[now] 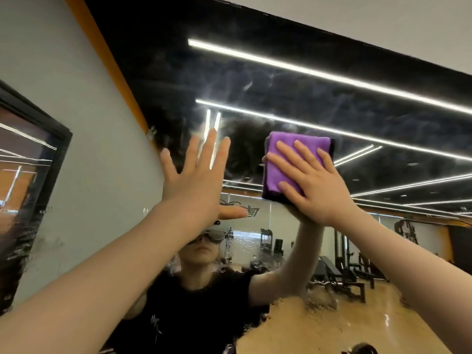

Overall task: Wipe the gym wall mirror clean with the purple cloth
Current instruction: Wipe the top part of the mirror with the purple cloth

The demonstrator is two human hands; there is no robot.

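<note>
Head view shows the left hand [198, 180] raised flat with fingers spread, holding nothing, against the streaked mirror [293, 98], while right of it the right hand [315, 186] presses the folded purple cloth [286, 159] to the glass with straight fingers.

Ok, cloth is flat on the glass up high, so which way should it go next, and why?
Probably sweep the cloth up and rightward. The right hand presses it flat on the mirror, and hazy streaks cover the dark glass above and right of it. The left hand is open beside it.
</note>
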